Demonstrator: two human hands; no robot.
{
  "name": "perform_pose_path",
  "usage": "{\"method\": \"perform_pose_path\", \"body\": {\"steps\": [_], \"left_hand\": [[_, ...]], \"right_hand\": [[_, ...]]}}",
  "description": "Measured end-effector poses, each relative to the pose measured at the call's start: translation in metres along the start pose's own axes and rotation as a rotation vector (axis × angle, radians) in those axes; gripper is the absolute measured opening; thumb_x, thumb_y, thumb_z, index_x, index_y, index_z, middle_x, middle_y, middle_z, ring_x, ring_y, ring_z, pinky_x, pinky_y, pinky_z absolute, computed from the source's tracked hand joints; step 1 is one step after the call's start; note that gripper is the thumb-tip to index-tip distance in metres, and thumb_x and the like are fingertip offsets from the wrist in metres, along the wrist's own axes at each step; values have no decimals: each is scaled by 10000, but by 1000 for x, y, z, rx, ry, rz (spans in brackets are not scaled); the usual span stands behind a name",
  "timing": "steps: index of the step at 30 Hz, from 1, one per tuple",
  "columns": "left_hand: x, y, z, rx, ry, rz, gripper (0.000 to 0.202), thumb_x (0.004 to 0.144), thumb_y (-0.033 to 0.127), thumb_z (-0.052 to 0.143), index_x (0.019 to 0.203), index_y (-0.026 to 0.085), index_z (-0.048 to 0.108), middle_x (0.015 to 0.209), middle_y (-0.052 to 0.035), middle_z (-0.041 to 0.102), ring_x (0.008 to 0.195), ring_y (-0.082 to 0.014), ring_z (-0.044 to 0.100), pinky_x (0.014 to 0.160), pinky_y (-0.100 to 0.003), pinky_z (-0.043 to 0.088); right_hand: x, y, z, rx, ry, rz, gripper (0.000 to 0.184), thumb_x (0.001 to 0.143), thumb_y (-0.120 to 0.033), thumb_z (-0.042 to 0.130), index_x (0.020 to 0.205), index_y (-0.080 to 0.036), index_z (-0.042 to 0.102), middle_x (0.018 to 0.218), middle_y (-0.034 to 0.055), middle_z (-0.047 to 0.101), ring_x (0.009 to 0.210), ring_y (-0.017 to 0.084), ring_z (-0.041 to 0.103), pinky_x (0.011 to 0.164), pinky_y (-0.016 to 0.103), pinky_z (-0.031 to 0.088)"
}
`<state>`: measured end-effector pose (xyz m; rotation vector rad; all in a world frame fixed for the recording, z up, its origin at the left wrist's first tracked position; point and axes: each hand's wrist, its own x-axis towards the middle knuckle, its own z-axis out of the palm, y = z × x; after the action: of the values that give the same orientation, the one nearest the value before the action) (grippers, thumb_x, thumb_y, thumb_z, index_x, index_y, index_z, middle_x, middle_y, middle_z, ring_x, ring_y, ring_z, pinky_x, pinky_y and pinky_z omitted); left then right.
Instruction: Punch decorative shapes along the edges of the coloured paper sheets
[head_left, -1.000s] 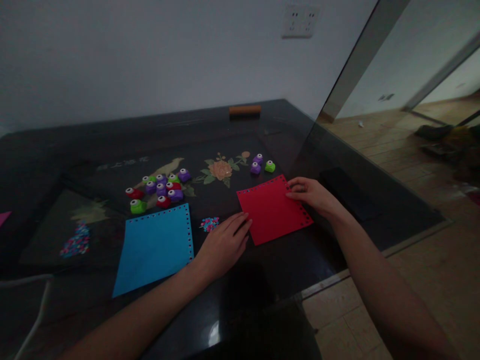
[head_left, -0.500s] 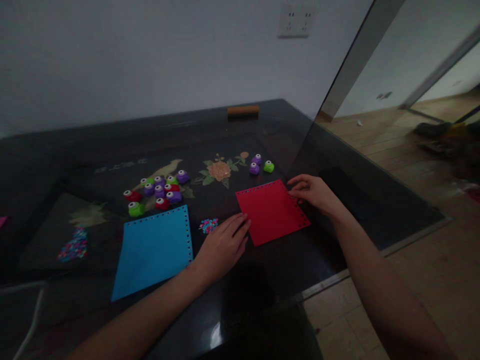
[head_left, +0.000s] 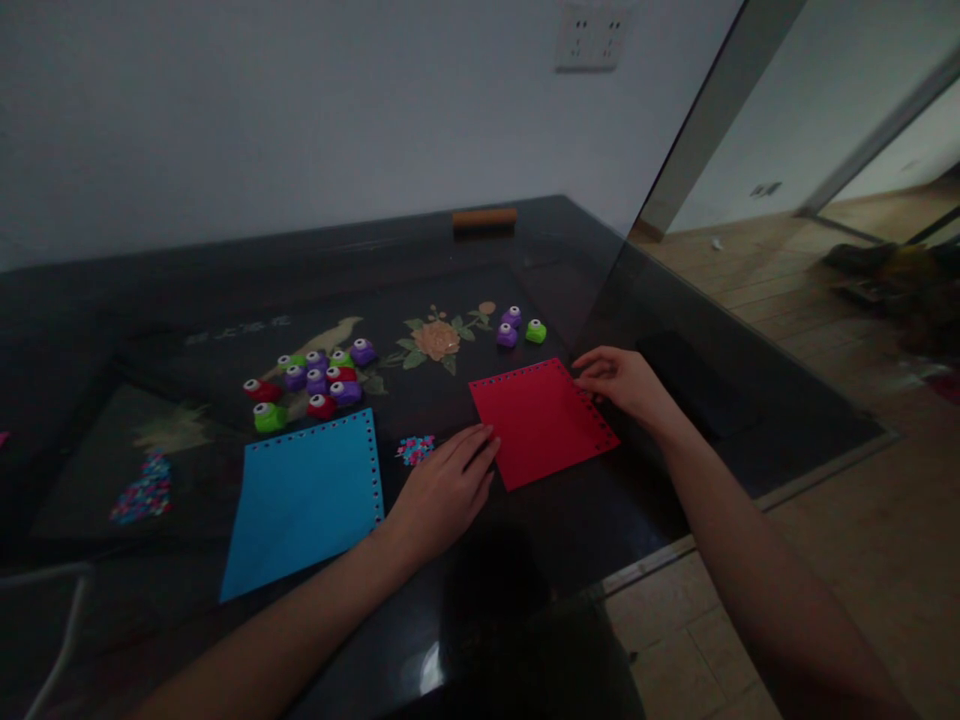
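A red paper square [head_left: 541, 420] with punched holes along two edges lies flat on the dark glass table [head_left: 225, 290]. My left hand [head_left: 444, 492] rests flat on the table, fingers stretched out and touching the sheet's left edge. My right hand [head_left: 624, 383] lies at the sheet's right corner, fingers loosely curled with their tips at the paper's edge, holding nothing that I can see. A blue paper square [head_left: 307, 500] with holes along its top and right edges lies to the left. A small heap of coloured paper bits [head_left: 417, 449] sits between the two sheets.
Several small red, purple and green hole punches [head_left: 315, 382] cluster behind the blue sheet; three more punches [head_left: 519, 327] stand behind the red one. Another heap of paper bits [head_left: 142, 487] lies far left. An orange block [head_left: 484, 217] sits by the wall. The table edge runs front right.
My right hand has slid slightly off the red sheet's corner toward its right edge. The left hand has stayed put. The view has shifted a little.
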<state>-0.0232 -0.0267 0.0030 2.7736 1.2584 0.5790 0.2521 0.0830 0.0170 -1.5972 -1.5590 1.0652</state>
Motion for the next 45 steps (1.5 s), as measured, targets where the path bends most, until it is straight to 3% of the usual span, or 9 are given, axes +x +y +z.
{"method": "perform_pose_path", "body": {"steps": [6,18,22,26,28,31,37,40,45], "left_hand": [[0,0,0,11,0,8,355,896,144,471,1233,71,554,1290,-189,583,1211,-275,540,996,-424,489],[1,2,-7,66,-10,38,430,843,77,479,1260,167,532,1291,-119,592,1182,-255,553,962,-416,499],[4,9,-19,72,8,108,403,819,49,477,1199,148,572,1270,-119,606,1147,-261,567,944,-421,502],[1,7,-45,8,32,118,356,865,84,469,1199,163,564,1245,-96,621,1126,-232,575,924,-394,509],[-9,-7,-59,-4,44,88,348,893,108,458,1221,182,547,1214,-79,638,1098,-204,591,900,-365,516],[-41,-47,-76,44,104,-34,296,919,139,427,1161,193,588,1136,-76,667,1017,-190,631,857,-339,529],[-108,-131,-98,121,331,-558,233,908,248,430,999,190,636,978,-71,701,911,-231,664,840,-386,532],[-117,-146,-101,81,352,-649,251,899,307,432,982,195,641,982,-70,696,919,-238,656,848,-379,520],[-113,-147,-97,-4,247,-554,282,882,334,435,982,178,648,1006,-95,675,954,-246,637,880,-387,493]], "right_hand": [[0,-2,0,-65,8,-10,188,650,-197,720,821,-180,644,628,7,641,507,129,582,454,249,453],[3,2,-1,-138,24,-69,178,646,-239,729,793,-177,650,603,-8,614,470,122,554,455,250,429],[2,3,-1,-157,26,-92,178,658,-264,723,799,-180,654,627,1,618,493,131,558,466,260,429],[3,4,-2,-196,50,-94,180,661,-274,719,801,-178,660,639,10,618,530,147,565,499,280,442],[3,3,-3,-213,53,-94,188,657,-283,721,800,-176,662,644,18,623,552,161,578,519,293,457],[3,3,-4,-214,52,-97,204,657,-297,716,812,-175,663,664,33,639,562,177,598,533,310,471],[1,-3,-3,-217,112,-185,184,687,-347,688,786,-193,672,666,40,662,545,173,589,549,314,463],[1,-3,-1,-191,161,-213,249,700,-424,664,765,-183,675,645,41,655,536,170,585,549,309,460],[0,-14,0,-115,245,-214,341,721,-490,629,796,-159,670,639,50,657,558,176,599,552,296,461]]}}
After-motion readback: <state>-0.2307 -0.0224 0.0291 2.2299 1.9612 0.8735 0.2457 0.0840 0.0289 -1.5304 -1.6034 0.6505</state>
